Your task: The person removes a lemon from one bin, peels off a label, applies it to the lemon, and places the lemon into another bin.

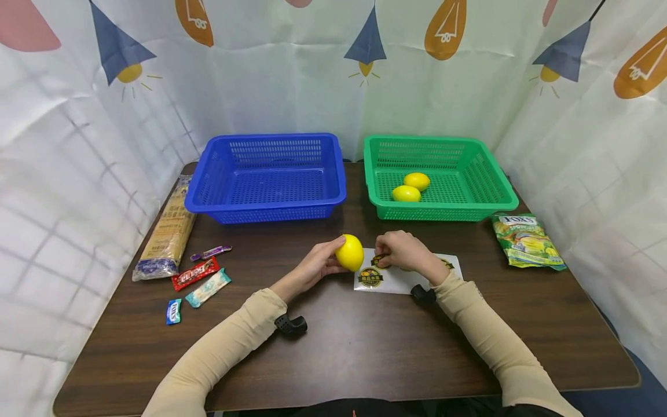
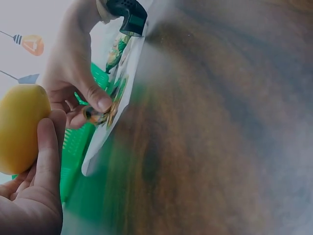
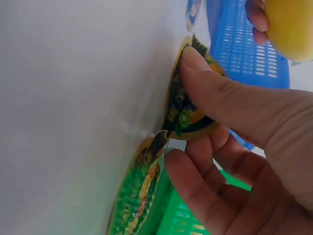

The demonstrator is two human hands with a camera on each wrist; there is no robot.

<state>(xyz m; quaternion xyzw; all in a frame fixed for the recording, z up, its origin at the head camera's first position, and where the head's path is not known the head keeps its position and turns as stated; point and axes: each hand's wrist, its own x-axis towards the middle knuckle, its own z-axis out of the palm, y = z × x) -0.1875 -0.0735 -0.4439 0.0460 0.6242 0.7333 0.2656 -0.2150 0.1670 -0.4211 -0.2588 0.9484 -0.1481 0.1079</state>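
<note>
My left hand (image 1: 319,259) holds a yellow lemon (image 1: 350,253) upright over the table, just left of a white sheet of stickers (image 1: 394,283). Over that sheet, my right hand (image 1: 405,251) pinches a round black-and-gold sticker (image 3: 190,115) between thumb and fingers. Seen from the right wrist, this sticker is bent up from the white backing. Another sticker (image 1: 370,277) lies flat at the sheet's near left corner, and more are partly hidden behind the right hand.
Two lemons (image 1: 406,193) lie in a green basket (image 1: 443,213) at the back right. A blue basket (image 1: 266,215) stands back left. Along the left are a noodle pack (image 1: 165,231), a red candy bar (image 1: 195,274) and other small wrapped sweets; a Fox's bag (image 1: 527,240) lies far right.
</note>
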